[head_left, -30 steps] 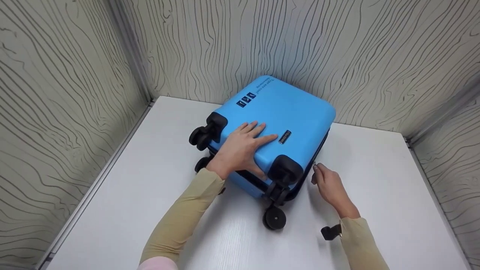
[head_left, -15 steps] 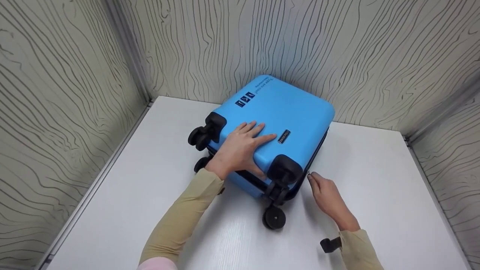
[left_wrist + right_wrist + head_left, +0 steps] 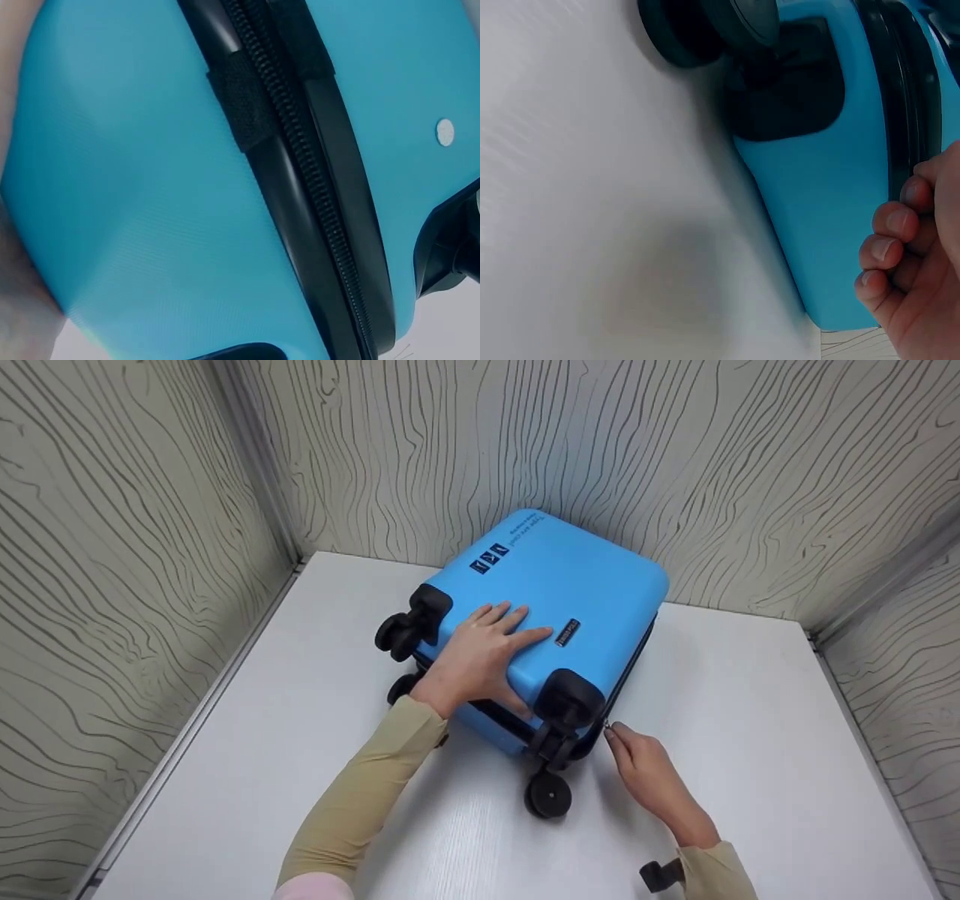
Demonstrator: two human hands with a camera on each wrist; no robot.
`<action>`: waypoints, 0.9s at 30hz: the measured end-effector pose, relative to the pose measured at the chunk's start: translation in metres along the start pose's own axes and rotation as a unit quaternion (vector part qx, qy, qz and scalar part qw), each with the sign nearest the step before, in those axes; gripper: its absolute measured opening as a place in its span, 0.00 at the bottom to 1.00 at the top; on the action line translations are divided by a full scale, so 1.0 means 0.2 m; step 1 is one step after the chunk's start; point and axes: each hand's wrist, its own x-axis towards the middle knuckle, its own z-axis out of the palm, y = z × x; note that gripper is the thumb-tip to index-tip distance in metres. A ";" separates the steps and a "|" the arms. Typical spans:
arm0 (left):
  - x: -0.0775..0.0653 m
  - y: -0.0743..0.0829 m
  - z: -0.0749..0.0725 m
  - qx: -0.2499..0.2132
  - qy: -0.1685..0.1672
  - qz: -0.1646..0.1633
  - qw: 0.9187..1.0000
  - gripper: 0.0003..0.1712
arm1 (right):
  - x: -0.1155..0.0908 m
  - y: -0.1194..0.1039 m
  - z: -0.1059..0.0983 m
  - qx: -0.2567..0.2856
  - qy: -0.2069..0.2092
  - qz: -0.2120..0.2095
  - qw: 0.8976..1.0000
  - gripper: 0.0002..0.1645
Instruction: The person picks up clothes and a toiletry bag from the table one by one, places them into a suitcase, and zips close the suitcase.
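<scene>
A blue hard-shell suitcase (image 3: 585, 562) lies on its side on the white table, its black wheels toward me. My left hand (image 3: 476, 664) rests with spread fingers on the upper shell near the wheel end, thumb over the edge. At the right side my right hand (image 3: 651, 772) pinches a small metal zipper pull (image 3: 607, 724) close to the near corner wheel. The right wrist view shows its curled fingers (image 3: 885, 251) against the black zipper seam; the pull is hidden there. Zipper teeth (image 3: 283, 101) run along the seam in the left wrist view.
A black caster wheel (image 3: 549, 795) juts out at the near corner, with another wheel pair (image 3: 399, 636) on the left. Patterned wall panels (image 3: 360, 457) stand behind and on both sides of the white table (image 3: 247, 750).
My right hand has slid the zipper pull along the suitcase's right side toward me, down to the near corner. The left hand and the suitcase have stayed nearly still.
</scene>
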 end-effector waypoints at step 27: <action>0.02 0.06 -0.02 0.028 0.003 -0.021 0.999 0.70 | -0.16 -0.22 0.09 0.028 -0.052 -0.015 0.998 0.19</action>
